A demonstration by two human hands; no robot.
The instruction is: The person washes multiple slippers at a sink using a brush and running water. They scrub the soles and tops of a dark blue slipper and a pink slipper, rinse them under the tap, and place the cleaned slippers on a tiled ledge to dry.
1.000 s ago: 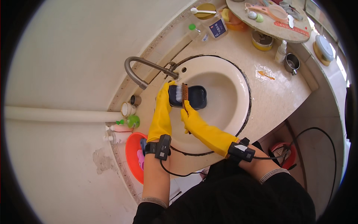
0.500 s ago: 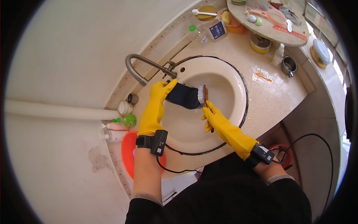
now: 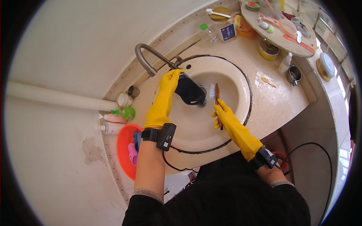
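Both my hands wear long yellow rubber gloves. My left hand [image 3: 170, 80] grips the upper left end of a dark navy slipper [image 3: 188, 90], held tilted over the white oval sink [image 3: 188, 133]. In my right hand [image 3: 224, 113] is a scrub brush [image 3: 217, 94] with a brown wooden back and white bristles. The bristles face the slipper, with a gap between them. My left fingertips fold over the slipper's edge, and part of that end is hidden under the glove. The curved metal faucet [image 3: 145, 60] stands just behind my left hand.
Left of the sink, a red basin [image 3: 121, 150] holds pink and blue items beside several bottles and cups. Along the back stand a clear jug [image 3: 227, 32] and a round board [image 3: 260, 19] bearing small things. A metal mug [image 3: 293, 74] and a spray bottle [image 3: 286, 63] are at right.
The brush has come away from the slipper to the right. My left hand has turned the slipper, showing its rounded end and rim. The whole view has shifted slightly.
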